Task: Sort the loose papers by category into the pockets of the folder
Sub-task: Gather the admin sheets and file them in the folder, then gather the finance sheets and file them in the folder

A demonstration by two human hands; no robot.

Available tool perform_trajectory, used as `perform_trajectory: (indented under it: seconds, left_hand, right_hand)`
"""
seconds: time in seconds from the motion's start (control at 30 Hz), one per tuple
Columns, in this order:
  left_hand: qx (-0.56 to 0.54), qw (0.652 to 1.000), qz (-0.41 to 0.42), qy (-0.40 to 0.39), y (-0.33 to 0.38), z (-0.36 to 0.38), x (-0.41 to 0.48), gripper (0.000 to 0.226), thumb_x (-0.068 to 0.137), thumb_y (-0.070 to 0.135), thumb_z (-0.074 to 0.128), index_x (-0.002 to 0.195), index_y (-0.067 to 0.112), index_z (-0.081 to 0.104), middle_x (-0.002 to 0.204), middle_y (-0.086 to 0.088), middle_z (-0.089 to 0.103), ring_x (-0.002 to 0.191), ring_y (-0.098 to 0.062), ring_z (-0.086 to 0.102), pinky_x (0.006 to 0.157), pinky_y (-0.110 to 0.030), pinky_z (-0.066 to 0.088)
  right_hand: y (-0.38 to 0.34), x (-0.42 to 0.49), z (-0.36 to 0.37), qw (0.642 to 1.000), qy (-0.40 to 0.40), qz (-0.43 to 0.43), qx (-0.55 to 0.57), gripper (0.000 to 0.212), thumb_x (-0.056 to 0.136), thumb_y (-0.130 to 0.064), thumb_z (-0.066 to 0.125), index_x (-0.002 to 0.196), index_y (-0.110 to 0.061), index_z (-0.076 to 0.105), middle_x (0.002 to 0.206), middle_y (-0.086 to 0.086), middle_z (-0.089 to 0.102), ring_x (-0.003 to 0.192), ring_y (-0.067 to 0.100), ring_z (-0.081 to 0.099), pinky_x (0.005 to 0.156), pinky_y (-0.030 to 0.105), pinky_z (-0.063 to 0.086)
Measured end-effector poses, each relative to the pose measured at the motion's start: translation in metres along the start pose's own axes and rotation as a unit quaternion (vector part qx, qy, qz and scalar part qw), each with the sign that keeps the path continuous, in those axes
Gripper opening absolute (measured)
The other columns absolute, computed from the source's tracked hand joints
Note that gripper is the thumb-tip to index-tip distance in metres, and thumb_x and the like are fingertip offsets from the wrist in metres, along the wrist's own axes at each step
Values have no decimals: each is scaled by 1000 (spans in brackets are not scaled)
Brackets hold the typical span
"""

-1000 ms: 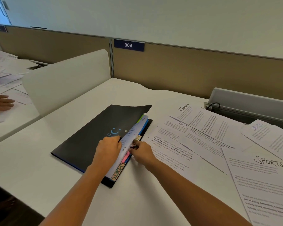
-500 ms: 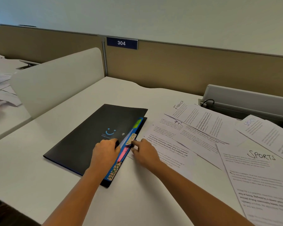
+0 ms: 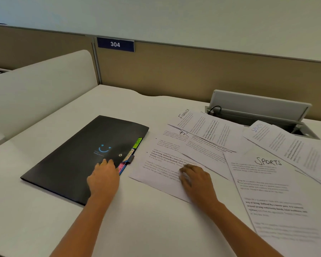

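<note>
We see the left hand (image 3: 105, 176) lying palm-down on the folder (image 3: 72, 160). Its fingers are mostly straight & close together, tips on the black cover near its right edge, holding nothing. The right hand (image 3: 195, 179) rests on a printed sheet (image 3: 156, 169) just right of the folder, fingers loosely bent w/ tips on the paper. It's motion-blurred, but we make out no pinch or grip. The two hands are apart, w/ a strip of bare desk (image 3: 44, 229) btwn the wrists.

The folder lies closed & flat on the desk, left of centre, set at an angle, w/ a blue smiley logo (image 3: 104, 148) on the cover. Coloured tabs poke out along its right edge: a green tab (image 3: 137, 142) farthest from us, a beige tab (image 3: 128, 156) mid-edge, and a pink tab (image 3: 121, 166) right beside the left hand's fingertips. The writing on them is too small for us to read.

The loose papers fan out right of the folder, overlapping each other. The sheet under the right hand shows no heading we can see. Beyond it lies a sheet w/ a short scrawl (image 3: 176, 136) we can't read for sure, then a FINANCE sheet (image 3: 202, 127). On the right, nearest us, is a black-lettered SPORTS sheet (image 3: 271, 191). Behind that is a blue-lettered SPORTS sheet (image 3: 278, 143), just beside an open cable box (image 3: 258, 106).

At the back there's a white divider (image 3: 35, 89) on the left & a blue sign (image 3: 115, 44) reading 304.
</note>
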State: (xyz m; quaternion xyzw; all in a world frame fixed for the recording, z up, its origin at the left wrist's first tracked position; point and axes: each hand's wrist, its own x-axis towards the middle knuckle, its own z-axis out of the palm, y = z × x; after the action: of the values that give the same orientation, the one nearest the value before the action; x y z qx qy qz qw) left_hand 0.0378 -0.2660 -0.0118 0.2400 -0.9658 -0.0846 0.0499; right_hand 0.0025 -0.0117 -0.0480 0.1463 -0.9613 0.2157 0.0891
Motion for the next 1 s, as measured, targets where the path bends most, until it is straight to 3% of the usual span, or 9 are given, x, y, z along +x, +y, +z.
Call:
perform_trajectory:
  seconds: [0.07, 0.17, 0.3, 0.4, 0.5, 0.63, 0.77, 0.9, 1.0]
  left_hand:
    - [-20, 1000, -8, -21, -2, 2, 2, 39, 98, 31, 33, 130, 12, 44, 137, -10, 45, 128, -29, 42, 93, -45, 45]
    - [-61, 997, 49, 2, 5, 7, -4, 49, 98, 34, 31, 142, 12, 34, 151, -12, 28, 142, -30, 20, 116, -44, 17]
    - [-145, 978, 147, -27, 34, 21, -31, 61, 93, 52, 30, 143, 17, 32, 156, -4, 16, 145, -22, 9, 118, -37, 6]
    - [-112, 971, 186, -102, 54, 33, -46, 121, 50, 89, -15, 145, 26, 22, 158, -1, 6, 146, -20, 1, 117, -40, 1]
    - [-44, 978, 180, -96, 66, 43, -51, 135, 33, 83, -37, 147, 30, 12, 158, 1, 0, 146, -23, -6, 116, -47, -3]
    - [-26, 983, 166, -74, 72, 45, -59, 129, 38, 75, -44, 148, 31, 9, 158, 1, 0, 146, -23, -4, 116, -49, -2]
    - [-37, 985, 153, -72, 75, 41, -62, 124, 45, 80, -36, 147, 30, 14, 158, -1, 3, 146, -22, -1, 117, -45, 0]
    - [-94, 989, 83, -79, 81, 30, -63, 83, 84, 71, 22, 148, 19, 17, 157, -10, 6, 146, -25, 2, 118, -41, 3]
    - [-130, 988, 36, -72, 90, 24, -61, 85, 84, 58, 47, 147, 9, 16, 155, -13, 14, 145, -27, 9, 118, -39, 7]
  right_hand:
    - [7, -5, -5, 1000, -23, -16, 14, 48, 86, -45, 36, 114, -19, 65, 123, -2, 61, 115, 16, 56, 98, 35, 43]
    - [14, -14, -16, 997, -45, -39, 46, 41, 88, -40, 42, 118, -21, 63, 130, -6, 57, 120, 10, 51, 102, 21, 33]
    - [28, -27, -30, 987, -93, -67, 111, 28, 93, -29, 51, 120, -24, 61, 136, -13, 49, 120, -7, 39, 109, 22, 28]
    - [37, -29, -35, 980, -125, -76, 133, 28, 93, -22, 52, 120, -23, 62, 137, -11, 49, 122, -9, 35, 112, 21, 22]
    - [45, -27, -39, 979, -130, -69, 140, 26, 91, -17, 55, 115, -18, 65, 134, -5, 54, 119, -5, 40, 112, 27, 28]
    - [56, -23, -46, 986, -99, -40, 129, 21, 88, -12, 59, 106, -12, 70, 126, 1, 60, 118, 13, 54, 102, 27, 39]
    - [74, -7, -57, 995, -74, 1, 72, 24, 91, -15, 54, 112, -12, 66, 131, 1, 56, 121, 18, 52, 103, 27, 36]
    - [95, 19, -72, 997, -75, 32, 12, 31, 92, -14, 50, 122, -10, 57, 136, 6, 50, 126, 21, 46, 104, 25, 31]
    - [109, 43, -78, 995, -79, 60, -32, 38, 93, -15, 49, 130, -8, 47, 139, 9, 45, 127, 23, 42, 105, 28, 31]
